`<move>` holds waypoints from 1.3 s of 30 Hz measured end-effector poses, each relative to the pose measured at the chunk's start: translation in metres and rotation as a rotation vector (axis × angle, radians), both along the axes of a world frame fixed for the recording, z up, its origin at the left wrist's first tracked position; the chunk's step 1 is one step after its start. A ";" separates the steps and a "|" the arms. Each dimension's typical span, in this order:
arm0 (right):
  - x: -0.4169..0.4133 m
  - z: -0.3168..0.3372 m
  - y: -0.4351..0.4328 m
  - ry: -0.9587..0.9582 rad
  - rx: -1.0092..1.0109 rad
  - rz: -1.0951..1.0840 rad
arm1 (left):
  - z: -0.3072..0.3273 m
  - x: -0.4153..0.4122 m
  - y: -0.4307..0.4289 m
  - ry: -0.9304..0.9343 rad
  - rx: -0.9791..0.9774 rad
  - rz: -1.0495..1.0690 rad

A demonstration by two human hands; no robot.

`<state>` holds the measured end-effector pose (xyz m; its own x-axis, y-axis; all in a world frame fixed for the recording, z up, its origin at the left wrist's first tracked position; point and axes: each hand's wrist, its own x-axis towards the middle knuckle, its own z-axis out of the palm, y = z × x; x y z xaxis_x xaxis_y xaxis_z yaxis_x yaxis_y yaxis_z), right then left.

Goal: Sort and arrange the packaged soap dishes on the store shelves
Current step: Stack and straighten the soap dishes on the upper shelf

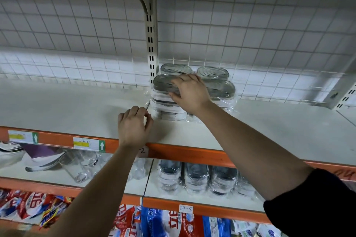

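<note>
White store shelving with orange front rails fills the view, backed by a wire-grid back panel (77, 34). On the upper white shelf (67, 106), just right of the slotted cream upright post (151, 44), stand stacks of white plastic soap dishes with ribbed grey lids, each sealed in clear film. The front-left stack (163, 84) is the one being handled; more film-wrapped soap dishes (196, 175) sit on the shelf below, beside clear glass tumblers (82, 167).

The hands are apart. The right hand (189, 92) lies over the top lid of the front-left stack, fingers bent across it and thumb against the near rim, clamped on it. The left hand (133, 125) hovers at the foot of that stack with fingers curled; whether it pinches the film, I cannot tell.

These dishes look light and rigid, though probably brittle if dropped. The glossy film is likely slippery and loose, so the wrapped dishes may slide on one another. Taking hold across the short width of the hard rim seems safer than pulling on the film, and steadying the lower dishes should keep the pile from toppling.
</note>
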<state>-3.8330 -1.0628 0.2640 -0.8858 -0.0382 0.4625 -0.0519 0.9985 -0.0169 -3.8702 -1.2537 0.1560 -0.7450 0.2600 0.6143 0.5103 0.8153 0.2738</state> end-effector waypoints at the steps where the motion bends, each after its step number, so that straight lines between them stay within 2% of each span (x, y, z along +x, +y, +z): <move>1: 0.005 -0.001 0.002 0.031 -0.019 0.022 | 0.002 0.002 0.001 0.016 -0.025 0.009; 5: 0.033 -0.002 0.014 0.121 -0.119 0.079 | 0.010 0.021 0.012 0.089 -0.017 -0.036; 9: 0.073 -0.004 0.037 0.179 -0.121 0.077 | 0.021 0.051 0.041 0.157 -0.036 -0.133; 19: 0.218 -0.034 0.148 0.236 -0.251 -0.083 | 0.020 0.168 0.161 0.204 0.007 -0.404; 24: 0.299 -0.069 0.201 0.177 -0.285 -0.165 | -0.003 0.241 0.218 0.143 0.001 -0.505; 28: 0.352 -0.103 0.232 0.134 -0.311 -0.148 | -0.031 0.292 0.247 0.085 -0.009 -0.510; 32: 0.388 -0.146 0.252 0.060 -0.352 -0.135 | -0.073 0.325 0.260 -0.070 -0.080 -0.519; 39: 0.402 -0.245 0.267 -0.251 -0.448 -0.159 | -0.146 0.337 0.274 -0.335 -0.286 -0.451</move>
<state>-3.4309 -0.7953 0.0191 -0.9498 0.2583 0.1763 0.1600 0.8858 -0.4356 -3.5329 -0.9801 0.0096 -0.6635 0.7131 0.2265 0.7455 0.6044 0.2810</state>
